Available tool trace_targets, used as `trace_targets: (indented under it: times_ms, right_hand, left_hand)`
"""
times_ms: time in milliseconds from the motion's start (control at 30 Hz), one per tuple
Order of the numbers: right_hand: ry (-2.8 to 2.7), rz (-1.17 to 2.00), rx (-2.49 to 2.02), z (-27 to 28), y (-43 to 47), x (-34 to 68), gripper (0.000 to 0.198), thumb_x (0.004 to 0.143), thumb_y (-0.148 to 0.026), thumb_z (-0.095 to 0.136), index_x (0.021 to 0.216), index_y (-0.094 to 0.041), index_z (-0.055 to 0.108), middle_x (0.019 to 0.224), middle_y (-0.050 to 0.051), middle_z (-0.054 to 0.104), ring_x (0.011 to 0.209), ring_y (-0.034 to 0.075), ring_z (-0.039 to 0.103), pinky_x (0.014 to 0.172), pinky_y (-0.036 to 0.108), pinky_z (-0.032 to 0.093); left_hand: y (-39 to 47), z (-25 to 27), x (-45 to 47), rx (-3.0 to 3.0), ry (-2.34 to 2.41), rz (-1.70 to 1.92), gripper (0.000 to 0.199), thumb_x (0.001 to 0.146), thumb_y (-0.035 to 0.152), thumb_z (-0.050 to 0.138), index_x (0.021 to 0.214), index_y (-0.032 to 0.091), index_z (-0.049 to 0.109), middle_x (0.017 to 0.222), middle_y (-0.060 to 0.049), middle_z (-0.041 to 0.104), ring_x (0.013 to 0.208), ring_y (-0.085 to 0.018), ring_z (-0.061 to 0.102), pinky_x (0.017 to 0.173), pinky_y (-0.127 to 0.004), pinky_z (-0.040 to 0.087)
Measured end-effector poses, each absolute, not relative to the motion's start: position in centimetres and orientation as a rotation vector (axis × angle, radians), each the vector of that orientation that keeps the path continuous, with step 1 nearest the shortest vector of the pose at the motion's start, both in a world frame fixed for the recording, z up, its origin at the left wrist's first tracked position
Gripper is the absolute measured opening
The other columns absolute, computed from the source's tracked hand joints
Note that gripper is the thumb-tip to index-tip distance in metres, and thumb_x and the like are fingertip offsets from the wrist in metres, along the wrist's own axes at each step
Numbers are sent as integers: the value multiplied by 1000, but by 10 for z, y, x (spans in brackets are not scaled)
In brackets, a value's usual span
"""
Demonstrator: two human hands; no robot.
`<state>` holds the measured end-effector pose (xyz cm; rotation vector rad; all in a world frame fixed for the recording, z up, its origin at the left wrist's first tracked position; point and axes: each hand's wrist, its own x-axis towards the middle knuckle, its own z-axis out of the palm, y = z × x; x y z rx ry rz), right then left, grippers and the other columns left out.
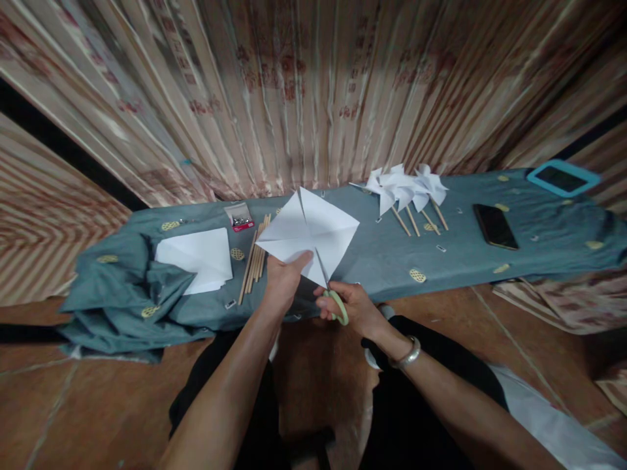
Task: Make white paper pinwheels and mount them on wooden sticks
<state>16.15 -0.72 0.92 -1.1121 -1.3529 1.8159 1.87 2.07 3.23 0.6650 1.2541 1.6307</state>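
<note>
A white square of paper [328, 225], creased and slit at its far corner, is held up over the cloth-covered table. My left hand [287, 277] grips its near left side, the thumb lying on top. In my right hand [356, 307] are scissors [337, 308] with pale green handles, fingers through the loops. Their blades lie at the paper's near corner, pointing toward its centre. Just left of the paper is a bundle of thin wooden sticks [253, 258]. Farther left, a stack of white paper sheets [206, 254] is partly covered by a fold of cloth.
A small open box of metal pins [240, 217] stands behind the sticks. Several white paper pinwheels [404, 186] on sticks lie at the back right. Beyond them are a black phone [496, 226] and a blue-framed tablet [563, 178]. A patterned curtain [294, 98] hangs behind the table [392, 267].
</note>
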Motion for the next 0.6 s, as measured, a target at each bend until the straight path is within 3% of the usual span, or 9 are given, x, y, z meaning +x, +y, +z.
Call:
trace_targets:
  times_ms: [367,600]
  right_hand:
    - [-1311,1824,-1102,10,-7,161,46,60,-58,79,69,-17,61,54,-3,62,47,7,52,47,21,40]
    - [-1318,1804,-1134,12,-7,160,48,60,-60,78,73,-16,63,52,-3,61,46,7,51,46,21,39]
  left_hand:
    - [20,30,20,668,1272,1604,27,49,24,81,72,16,68,72,-2,69,70,-18,63,73,-31,50]
    - [20,31,21,647,1267,1597,30,48,26,82,72,15,68,70,-2,69,65,-17,62,69,-31,50]
